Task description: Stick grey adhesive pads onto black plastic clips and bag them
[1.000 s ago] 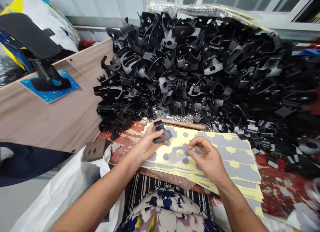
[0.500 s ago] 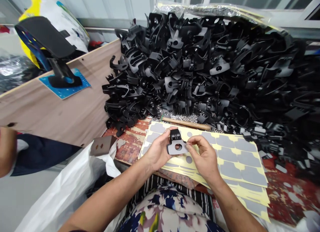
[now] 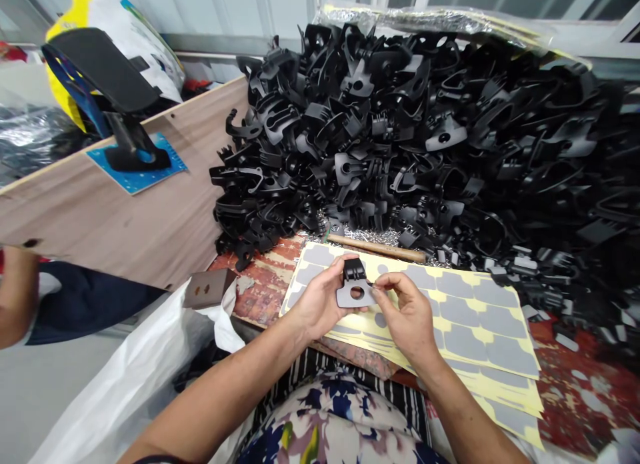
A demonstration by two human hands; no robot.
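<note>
My left hand (image 3: 320,300) is closed round a black plastic bracket (image 3: 353,269), a hinged piece with a flat foot and a round hole. A grey sticker (image 3: 345,297) lies over the foot, around the hole. The thumb and fingers of my right hand (image 3: 406,311) pinch the right corner of the foot; whether they grip the sticker alone or the plastic too cannot be made out. Beneath both hands are yellow backing sheets (image 3: 435,285) bearing rows of grey stickers, with gaps where some have been peeled off.
Behind the sheets rises a large heap of black plastic brackets (image 3: 370,124). A wooden-handled tool (image 3: 377,248) lies at its foot among small metal pins. To the left are a brown block (image 3: 210,288), a wooden board (image 3: 150,231), an assembled black stand (image 3: 135,156) and another person's arm (image 3: 17,294).
The view has shifted slightly, so the surroundings sit a little further right. Both hands keep nearly the same hold on the bracket.
</note>
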